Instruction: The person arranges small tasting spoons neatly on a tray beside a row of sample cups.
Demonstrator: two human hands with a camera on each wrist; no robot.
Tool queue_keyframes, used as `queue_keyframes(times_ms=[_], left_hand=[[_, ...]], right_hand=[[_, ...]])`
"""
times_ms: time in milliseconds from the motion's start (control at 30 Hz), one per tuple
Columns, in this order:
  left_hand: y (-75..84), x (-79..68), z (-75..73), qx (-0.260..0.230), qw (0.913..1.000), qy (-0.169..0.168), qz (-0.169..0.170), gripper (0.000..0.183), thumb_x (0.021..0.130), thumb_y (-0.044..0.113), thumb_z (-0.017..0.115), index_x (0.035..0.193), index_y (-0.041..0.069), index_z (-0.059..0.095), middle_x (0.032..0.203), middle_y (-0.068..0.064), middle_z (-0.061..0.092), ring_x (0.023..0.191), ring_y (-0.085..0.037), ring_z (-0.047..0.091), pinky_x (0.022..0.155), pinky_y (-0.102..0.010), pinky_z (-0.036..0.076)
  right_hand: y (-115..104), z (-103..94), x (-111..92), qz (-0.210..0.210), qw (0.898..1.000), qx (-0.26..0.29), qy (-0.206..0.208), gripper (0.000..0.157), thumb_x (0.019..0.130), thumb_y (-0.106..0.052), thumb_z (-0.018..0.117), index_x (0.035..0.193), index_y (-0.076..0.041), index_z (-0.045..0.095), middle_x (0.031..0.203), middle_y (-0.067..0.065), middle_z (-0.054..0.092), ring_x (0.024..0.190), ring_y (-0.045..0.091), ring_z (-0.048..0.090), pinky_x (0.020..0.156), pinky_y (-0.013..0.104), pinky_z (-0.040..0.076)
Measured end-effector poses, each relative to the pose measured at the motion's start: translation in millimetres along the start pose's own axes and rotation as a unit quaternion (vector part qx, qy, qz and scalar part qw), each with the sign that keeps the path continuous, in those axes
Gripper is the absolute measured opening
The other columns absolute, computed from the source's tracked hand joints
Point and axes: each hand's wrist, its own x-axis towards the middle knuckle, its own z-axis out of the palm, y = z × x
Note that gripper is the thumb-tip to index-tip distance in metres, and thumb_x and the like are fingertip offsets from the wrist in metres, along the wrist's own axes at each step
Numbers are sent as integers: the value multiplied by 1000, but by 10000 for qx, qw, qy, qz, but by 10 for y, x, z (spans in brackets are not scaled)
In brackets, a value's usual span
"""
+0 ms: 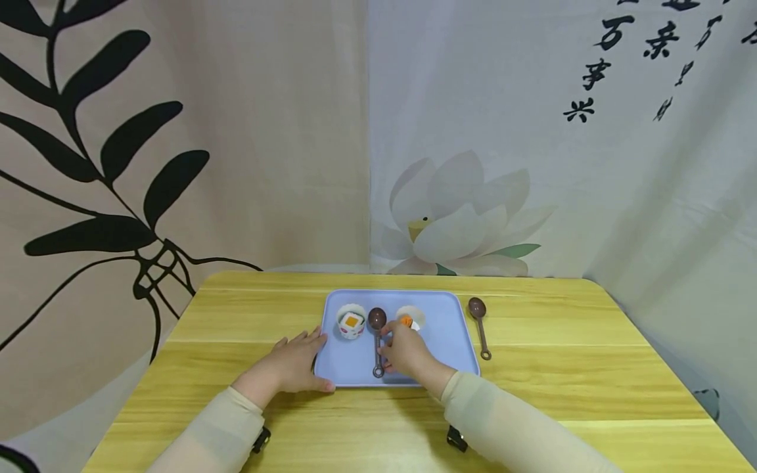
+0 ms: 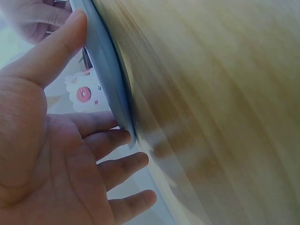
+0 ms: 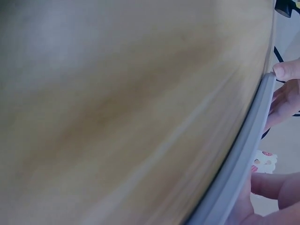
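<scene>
A pale blue tray [image 1: 449, 341] lies on the wooden table. On it stands a patterned paper cup [image 1: 351, 323] with a white and orange item inside; a second paper cup [image 1: 417, 313], holding something orange, is partly covered by my right hand. Between the cups a brown spoon [image 1: 377, 320] lies with its bowl away from me. My left hand [image 1: 290, 366] rests against the tray's left edge, its fingers extended and thumb at the near corner. My right hand [image 1: 408, 350] reaches over the tray with bent fingers, fingertips beside the spoon's handle; whether they pinch it is hidden.
Another brown spoon [image 1: 480, 327] lies on the table [image 1: 568, 368] just right of the tray. Behind the table hangs a printed curtain [image 1: 296, 164]. Dark wrist devices [image 1: 457, 439] show under both sleeves.
</scene>
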Motion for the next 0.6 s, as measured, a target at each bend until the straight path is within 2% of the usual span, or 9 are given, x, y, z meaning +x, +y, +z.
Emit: queue_keyframes(times_ms=[200,600], left_hand=[[-6,0,2,3,10000,-9,-25,102,66,60,71,141,1,35,149,-15,24,133,-40,25,104,-61,17],[-6,10,5,-24,10000,-15,-2,103,65,60,72,141,1,35,149,-15,24,133,-41,25,104,-62,17]], right_hand=[[-5,-40,-41,45,9999,75,-57,32,85,-2,63,115,1,52,78,10,57,58,23,62,50,31,54],[22,-218,-154,-249,9989,315,-247,26,86,-2,61,111,1,54,79,10,55,58,23,62,51,34,54]])
